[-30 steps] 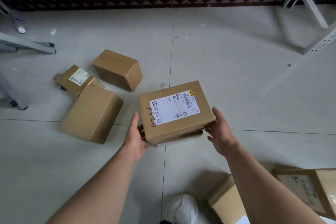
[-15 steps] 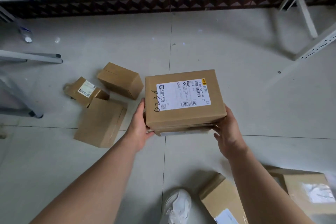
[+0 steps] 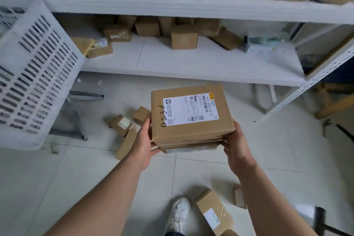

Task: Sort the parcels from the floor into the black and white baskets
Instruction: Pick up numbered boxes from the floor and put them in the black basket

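**Desk:** What lay nearest the camera?

**Operator:** I saw a white shoe (image 3: 179, 214) on the tiled floor (image 3: 277, 149), with a labelled parcel (image 3: 212, 210) just beside it.

**Desk:** And the hands?

**Operator:** The left hand (image 3: 145, 143) and right hand (image 3: 237, 147) each clasped a side of the top parcel (image 3: 191, 115), label up, held above the floor. A thinner parcel (image 3: 191, 147) sat pressed beneath it, fingers curled under the stack.

**Desk:** Farther off?

**Operator:** A few loose parcels (image 3: 124, 128) lay on the floor to the left, near the white basket (image 3: 34, 74). Beyond, cardboard boxes (image 3: 183, 37) crowded the lower shelf (image 3: 191, 67).
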Available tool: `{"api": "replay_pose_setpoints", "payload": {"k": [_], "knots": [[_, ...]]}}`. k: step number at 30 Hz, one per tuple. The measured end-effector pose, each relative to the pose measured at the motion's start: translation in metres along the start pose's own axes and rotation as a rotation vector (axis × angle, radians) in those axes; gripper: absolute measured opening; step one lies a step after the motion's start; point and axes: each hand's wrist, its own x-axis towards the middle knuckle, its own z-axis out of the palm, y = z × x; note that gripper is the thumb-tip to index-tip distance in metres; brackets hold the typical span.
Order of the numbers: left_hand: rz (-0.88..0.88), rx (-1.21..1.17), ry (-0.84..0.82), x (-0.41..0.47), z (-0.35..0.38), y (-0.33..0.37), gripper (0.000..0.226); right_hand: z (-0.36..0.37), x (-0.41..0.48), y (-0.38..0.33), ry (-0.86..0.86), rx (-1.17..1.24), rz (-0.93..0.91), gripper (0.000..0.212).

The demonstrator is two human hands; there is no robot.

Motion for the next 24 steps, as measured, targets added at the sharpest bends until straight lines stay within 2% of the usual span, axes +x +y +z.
{"api": "replay_pose_setpoints", "payload": {"k": [4,10,14,18,24], "knots": [[0.040,-0.032,-0.014,-0.086,-0.026,0.063,0.055,0.027,-0.062,-0.081,-0.046,-0.021,0.003,0.037],[0.163,-0.105,0.025,-0.190,-0.080,0.137,0.040,0.086,-0.131,-0.169,-0.071,-0.039,0.006,0.034],[0.256,-0.127,0.121,-0.231,-0.130,0.168,0.034,0.141,-0.156,-0.196,-0.138,-0.066,0.013,0.036],[0.272,-0.170,0.212,-0.252,-0.196,0.191,0.058,0.214,-0.174,-0.218,-0.211,-0.111,0.028,0.043],[0.316,-0.232,0.285,-0.260,-0.318,0.230,0.047,0.355,-0.188,-0.229,-0.267,-0.180,0.020,0.052]]}}
